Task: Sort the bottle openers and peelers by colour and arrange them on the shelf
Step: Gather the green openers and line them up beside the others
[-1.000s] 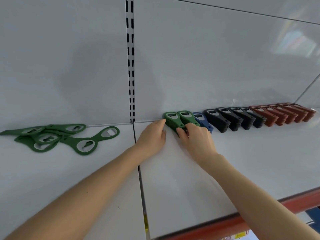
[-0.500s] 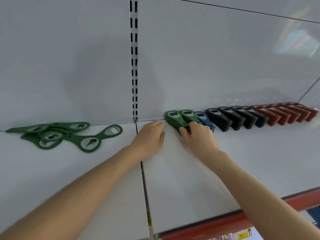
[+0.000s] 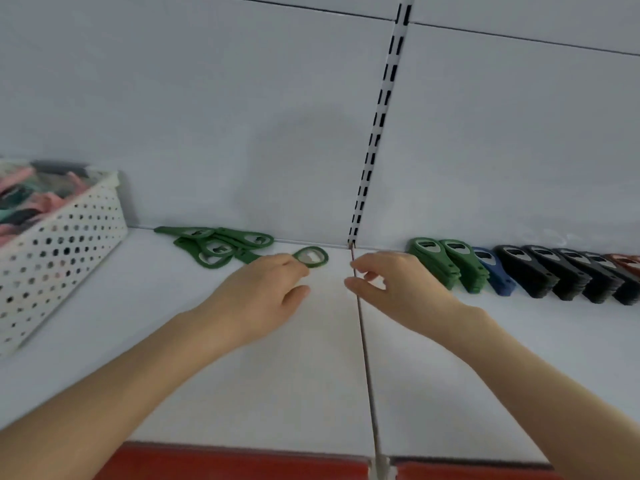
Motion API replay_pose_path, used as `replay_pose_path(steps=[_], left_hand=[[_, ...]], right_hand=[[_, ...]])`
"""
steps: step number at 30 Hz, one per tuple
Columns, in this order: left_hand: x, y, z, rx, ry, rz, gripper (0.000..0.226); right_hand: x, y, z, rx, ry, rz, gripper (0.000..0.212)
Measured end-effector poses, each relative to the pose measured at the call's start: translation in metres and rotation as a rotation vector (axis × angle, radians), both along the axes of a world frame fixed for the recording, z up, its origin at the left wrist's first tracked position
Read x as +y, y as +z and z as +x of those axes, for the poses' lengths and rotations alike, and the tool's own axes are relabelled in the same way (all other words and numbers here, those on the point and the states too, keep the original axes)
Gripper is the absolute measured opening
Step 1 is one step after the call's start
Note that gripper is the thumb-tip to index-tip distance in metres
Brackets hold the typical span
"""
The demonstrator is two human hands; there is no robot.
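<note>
The fingers [image 3: 289,268] of the left hand [image 3: 258,299] bend down over the handle of a flat green opener [image 3: 310,257], so only its ring head shows past the fingertips. The thumb sits lower, apart from them, and the blur hides whether the opener is actually pinched — I cannot tell. The right hand [image 3: 401,289] hovers just across the seam [image 3: 363,341] between the two shelf boards. Its fingers are half curled, with a gap between forefinger and thumb, and it holds nothing.

That opener lies on the white shelf [image 3: 242,375], near the back panel [image 3: 207,116]. It is just right of a loose pile of green openers [image 3: 214,245] of the same flat kind, which overlap one another. Right of the slotted upright [image 3: 377,119], thicker openers stand in a leaning row along the back: two green stacks [image 3: 434,263], then a blue one [image 3: 493,271], then black ones [image 3: 530,275], then red-brown ones [image 3: 623,261] cut off by the frame edge. The right hand is just beside the nearest green stack.

At far left a white perforated basket [image 3: 69,230] sits on the shelf, holding pink, teal and dark pieces — too blurred to name. A red strip [image 3: 242,462] runs along the shelf's front edge.
</note>
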State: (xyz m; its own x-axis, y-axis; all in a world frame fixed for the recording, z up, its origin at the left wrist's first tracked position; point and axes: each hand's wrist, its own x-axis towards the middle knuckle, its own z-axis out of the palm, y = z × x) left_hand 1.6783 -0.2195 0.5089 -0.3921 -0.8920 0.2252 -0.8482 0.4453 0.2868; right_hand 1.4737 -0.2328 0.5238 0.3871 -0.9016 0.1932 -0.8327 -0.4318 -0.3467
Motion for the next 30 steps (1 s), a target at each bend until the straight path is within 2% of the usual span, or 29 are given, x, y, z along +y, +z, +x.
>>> replay_pose_path(steps=[3,8,11,13,16,19,21,23,25,26,28,30], left_hand=[[0.020,-0.001,0.028,0.044,0.123,0.016,0.034],[0.044,-0.008,0.056,0.178,0.302,0.011,0.037],[0.053,-0.010,0.062,0.255,0.364,-0.005,0.037],[0.057,-0.011,0.063,0.272,0.386,-0.029,0.038],[0.057,-0.012,0.065,0.265,0.387,-0.087,0.046],[0.052,-0.010,0.056,0.149,0.269,-0.032,0.065],[0.046,-0.011,0.047,0.076,0.183,0.053,0.069],[0.040,-0.013,0.040,0.058,0.143,0.119,0.053],[0.037,-0.012,0.038,0.055,0.137,0.131,0.030],[0.037,-0.012,0.038,0.090,0.151,0.132,0.022],[0.038,-0.009,0.037,0.295,0.206,0.166,0.011],[0.041,-0.004,0.033,0.597,0.247,0.224,0.023]], right_hand=[[-0.020,-0.003,0.037,0.048,0.077,0.031,0.028],[-0.040,-0.007,0.091,0.116,0.085,0.108,0.036],[-0.040,-0.012,0.109,0.205,0.109,0.112,0.028],[-0.038,-0.013,0.109,0.167,0.085,0.103,0.020],[-0.034,-0.010,0.098,0.083,0.111,0.172,0.022],[-0.022,-0.002,0.088,-0.072,0.195,0.321,0.026],[-0.011,0.006,0.081,-0.201,0.260,0.482,0.022],[-0.006,0.013,0.071,-0.300,0.291,0.592,0.017],[-0.012,0.012,0.061,-0.376,0.269,0.581,0.014],[-0.019,0.010,0.057,-0.404,0.227,0.524,0.013],[-0.038,0.003,0.050,-0.352,0.090,0.327,0.013],[-0.056,-0.006,0.048,-0.170,-0.017,0.204,0.027]])
